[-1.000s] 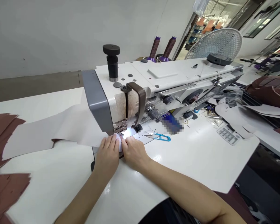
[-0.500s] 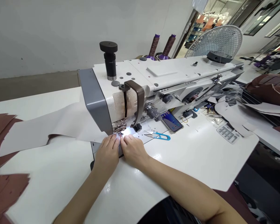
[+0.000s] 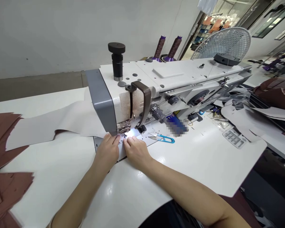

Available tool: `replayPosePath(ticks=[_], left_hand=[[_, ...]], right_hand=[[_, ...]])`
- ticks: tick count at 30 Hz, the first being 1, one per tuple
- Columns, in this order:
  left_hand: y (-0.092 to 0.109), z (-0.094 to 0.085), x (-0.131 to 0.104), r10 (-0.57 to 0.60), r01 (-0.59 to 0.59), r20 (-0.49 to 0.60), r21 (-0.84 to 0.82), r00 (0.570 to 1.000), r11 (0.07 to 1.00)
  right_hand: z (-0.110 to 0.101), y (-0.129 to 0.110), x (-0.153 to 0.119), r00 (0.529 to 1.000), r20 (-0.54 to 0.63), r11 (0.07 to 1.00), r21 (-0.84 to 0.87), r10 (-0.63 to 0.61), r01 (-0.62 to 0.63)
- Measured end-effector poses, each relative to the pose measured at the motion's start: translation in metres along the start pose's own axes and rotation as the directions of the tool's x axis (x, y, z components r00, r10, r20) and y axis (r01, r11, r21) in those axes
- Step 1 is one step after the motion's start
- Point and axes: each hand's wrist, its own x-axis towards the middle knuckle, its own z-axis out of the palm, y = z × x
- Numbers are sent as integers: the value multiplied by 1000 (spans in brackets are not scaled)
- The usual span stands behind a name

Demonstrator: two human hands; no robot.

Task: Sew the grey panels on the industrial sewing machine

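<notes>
A white sewing machine (image 3: pixel 133 82) stands on the white table, its lamp lighting the needle area. A long light grey piece of material (image 3: pixel 71 122) runs from the left to the presser foot (image 3: pixel 124 134). My left hand (image 3: pixel 107 150) is closed on the near edge of this piece, just left of the foot. Close by on the right, my right hand (image 3: pixel 137 152) has its fingers pressed together at the foot; what lies beneath them is too small to make out. The fingertips of both hands are partly hidden.
Blue thread snips (image 3: pixel 165 138) and a pixelated phone (image 3: pixel 177 125) lie right of the hands. Brown pieces (image 3: pixel 13 190) are stacked at the left. A fan (image 3: pixel 224 42), two thread cones (image 3: pixel 159 49) and a calculator (image 3: pixel 234 137) are farther right.
My left hand has shifted slightly left, away from the foot, and its fingers are more bent. My right hand stays beside the foot. The whole view has shifted a little.
</notes>
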Motion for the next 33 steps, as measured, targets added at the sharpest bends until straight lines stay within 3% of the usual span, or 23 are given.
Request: replayPosePath(ticks=[8,15,25,31,33], left_hand=[[-3,-2,1,3,-3,0,-35,1000,999],[-8,-15,2,-31,31,11,-34,999,999],[0,-27,0,155,-154,6,137,988,978],[3,-18,3,32,-29,-111,32,993,999],[2,-15,4,-6,4,-94,-25,996,1000]], right_hand=[[1,0,0,1000,-4,1000,4,9,-9],[0,1,-1,997,0,997,20,71,-71],[-2,7,3,987,-28,980,123,159,-155],[-2,11,7,986,-59,941,312,158,-132],[-2,12,9,983,-61,919,369,171,-138]])
